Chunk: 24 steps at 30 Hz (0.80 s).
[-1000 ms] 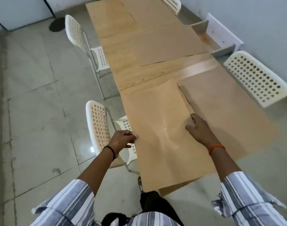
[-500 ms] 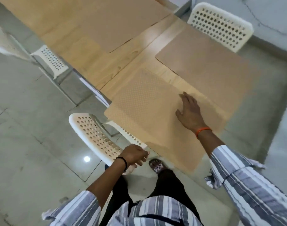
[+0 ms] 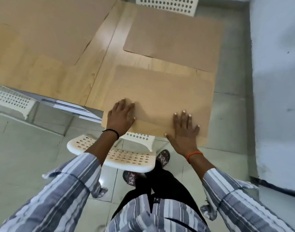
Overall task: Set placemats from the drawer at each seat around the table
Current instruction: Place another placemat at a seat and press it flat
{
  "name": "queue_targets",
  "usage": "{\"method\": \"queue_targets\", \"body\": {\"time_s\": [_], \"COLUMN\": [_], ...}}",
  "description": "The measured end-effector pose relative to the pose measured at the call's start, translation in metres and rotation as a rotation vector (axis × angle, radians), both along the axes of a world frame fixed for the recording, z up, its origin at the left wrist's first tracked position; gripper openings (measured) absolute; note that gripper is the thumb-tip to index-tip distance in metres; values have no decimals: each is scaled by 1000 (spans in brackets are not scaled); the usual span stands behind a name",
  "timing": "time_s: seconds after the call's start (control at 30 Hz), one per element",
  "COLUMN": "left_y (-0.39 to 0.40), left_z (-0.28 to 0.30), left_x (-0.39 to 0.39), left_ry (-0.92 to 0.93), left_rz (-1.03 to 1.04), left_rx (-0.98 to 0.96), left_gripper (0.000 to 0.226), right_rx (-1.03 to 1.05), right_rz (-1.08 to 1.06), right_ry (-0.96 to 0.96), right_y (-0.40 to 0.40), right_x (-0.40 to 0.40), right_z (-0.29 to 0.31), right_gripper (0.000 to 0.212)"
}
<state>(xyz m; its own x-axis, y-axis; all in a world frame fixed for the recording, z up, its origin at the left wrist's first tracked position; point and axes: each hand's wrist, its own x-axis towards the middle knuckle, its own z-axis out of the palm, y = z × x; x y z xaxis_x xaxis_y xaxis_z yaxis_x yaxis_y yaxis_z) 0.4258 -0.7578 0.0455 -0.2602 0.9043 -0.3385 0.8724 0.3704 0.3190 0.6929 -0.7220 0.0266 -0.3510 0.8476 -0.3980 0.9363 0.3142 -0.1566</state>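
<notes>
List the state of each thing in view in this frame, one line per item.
Near tan rectangular placemat: flat on the table, near edge overhanging.
Far brown rectangular placemat: flat, untouched.
Left hand: open, pressing the near placemat.
Right hand: open, fingers spread on the near placemat.
White perforated plastic chair: at the table below the near placemat.
Light wooden table: placemats laid on it.

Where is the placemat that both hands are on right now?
In the head view the placemat lies at the table's near right corner, its near edge overhanging above a white chair, with the left hand and right hand flat on it.
</notes>
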Motion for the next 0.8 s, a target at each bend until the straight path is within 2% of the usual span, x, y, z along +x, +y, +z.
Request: {"method": "queue_targets", "body": {"time_s": [0.07,0.13,0.27,0.37,0.47,0.57,0.8], "left_y": [1,0,24,61,96,115,116], "left_z": [-8,-9,2,5,-2,-17,-40], "left_x": [-9,-13,-21,-29,-40,-51,-79], "left_ry": [77,112,122,98,118,81,135], "left_rz": [-83,-114,-85,-112,-205,-246,-356], "left_rx": [-51,-22,97,135,126,68,165], "left_gripper": [69,68,48,50,66,75,74], "right_rx": [-32,-42,144,210,173,103,83], "right_rz": [-29,-76,-173,-257,-319,-370,-440], "right_ry": [-9,10,122,211,229,119,-17], "right_y": [-6,-8,4,29,54,55,57], "right_x": [-6,-9,-13,-21,-27,-38,-58], "right_z": [2,1,6,5,-2,-11,-11], "right_gripper": [92,88,59,52,68,86,94]}}
